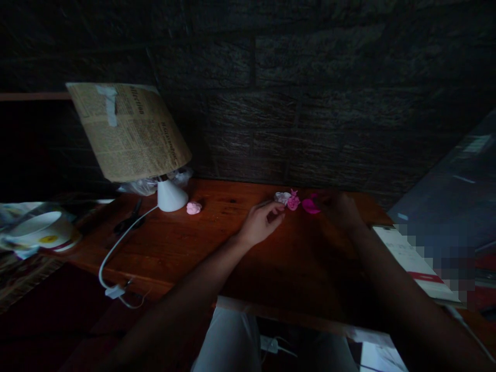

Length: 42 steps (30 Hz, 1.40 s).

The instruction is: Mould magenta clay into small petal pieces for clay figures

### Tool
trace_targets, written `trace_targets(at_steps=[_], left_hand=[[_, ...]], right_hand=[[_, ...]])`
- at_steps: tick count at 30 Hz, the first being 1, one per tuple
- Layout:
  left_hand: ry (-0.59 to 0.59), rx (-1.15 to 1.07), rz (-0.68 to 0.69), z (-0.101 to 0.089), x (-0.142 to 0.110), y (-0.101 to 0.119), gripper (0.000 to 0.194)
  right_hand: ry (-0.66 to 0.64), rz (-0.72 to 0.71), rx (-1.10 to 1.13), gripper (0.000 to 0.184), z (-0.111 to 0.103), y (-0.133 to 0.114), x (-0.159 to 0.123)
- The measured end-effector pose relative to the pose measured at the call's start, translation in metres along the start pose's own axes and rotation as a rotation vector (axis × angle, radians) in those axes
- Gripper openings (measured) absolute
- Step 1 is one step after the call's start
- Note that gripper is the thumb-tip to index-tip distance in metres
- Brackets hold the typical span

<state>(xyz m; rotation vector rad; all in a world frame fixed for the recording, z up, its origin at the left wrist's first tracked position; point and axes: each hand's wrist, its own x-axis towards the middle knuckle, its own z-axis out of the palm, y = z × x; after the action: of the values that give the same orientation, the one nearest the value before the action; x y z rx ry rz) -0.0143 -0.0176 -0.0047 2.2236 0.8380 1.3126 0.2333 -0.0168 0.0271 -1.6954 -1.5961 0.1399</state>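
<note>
My left hand (265, 221) is over the wooden table, thumb and fingers curled towards each other. Its fingertips are beside a crumpled pink piece (293, 200) and a crumpled whitish piece (282, 197). Whether anything small is between them is too dim to see. On the other side, my right hand (339, 207) is in deep shadow, its fingers closed at the edge of a flat, rounded magenta piece (310, 205). Farther left, a pale pink crumpled lump (194, 207) lies by the lamp base.
A lamp (172, 196) with a newsprint shade (132, 132) stands on the table's left, its white cable (112, 248) hanging over the front edge. Dark scissors (129, 222) lie nearby. A white bowl-like container (48, 230) is far left, a booklet (411, 263) right. A dark brick wall rises behind.
</note>
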Motion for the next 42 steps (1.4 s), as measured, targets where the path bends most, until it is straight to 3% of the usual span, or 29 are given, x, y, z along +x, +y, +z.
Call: trace_targets(at_steps=[6,15,33,42], left_hand=[[-0.016,-0.016,-0.005,0.001,0.0,0.002,0.014],[-0.005,-0.001,0.025,0.0,0.0,0.002,0.014],[-0.001,0.009,0.013,0.001,0.0,0.0,0.013],[-0.002,-0.002,0.008,0.0,0.0,0.002,0.013]], right_hand=[[-0.038,-0.103,-0.065,0.017,0.011,0.005,-0.015],[-0.109,-0.13,-0.072,0.019,0.016,0.002,-0.019],[0.025,-0.158,-0.212,0.023,0.02,0.01,-0.019],[0.014,-0.19,-0.288,0.023,0.026,0.01,-0.018]])
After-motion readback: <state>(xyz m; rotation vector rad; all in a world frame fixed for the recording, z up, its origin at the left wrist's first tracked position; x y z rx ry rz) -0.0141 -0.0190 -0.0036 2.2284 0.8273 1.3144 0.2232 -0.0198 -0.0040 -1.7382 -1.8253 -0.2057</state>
